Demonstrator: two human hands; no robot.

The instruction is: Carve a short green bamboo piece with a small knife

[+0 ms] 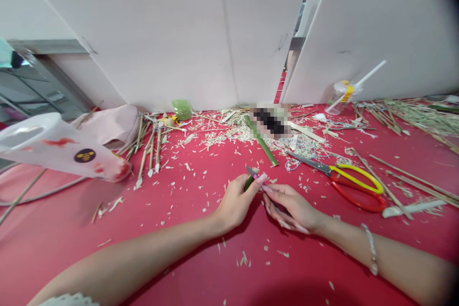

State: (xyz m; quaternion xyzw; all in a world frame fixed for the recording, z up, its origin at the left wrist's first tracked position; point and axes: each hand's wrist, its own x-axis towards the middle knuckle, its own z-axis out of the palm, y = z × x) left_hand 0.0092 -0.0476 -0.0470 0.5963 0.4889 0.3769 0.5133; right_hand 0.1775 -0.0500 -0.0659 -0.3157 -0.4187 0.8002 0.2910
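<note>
My left hand (238,201) is closed on a short green bamboo piece (249,181) just above the red table (172,239). My right hand (290,208) is closed round a small knife; its grey blade (251,170) lies against the top of the green piece. The two hands touch at the fingertips in the middle of the table. The knife's handle is hidden inside my right hand.
Scissors with yellow and red handles (353,184) lie right of my hands. A longer green bamboo strip (263,146), sharpened sticks (150,153), shavings, a green cup (182,109), a plastic cup with a straw (342,95) and white partition boards (179,38) lie beyond. A white bag (60,148) lies at the left.
</note>
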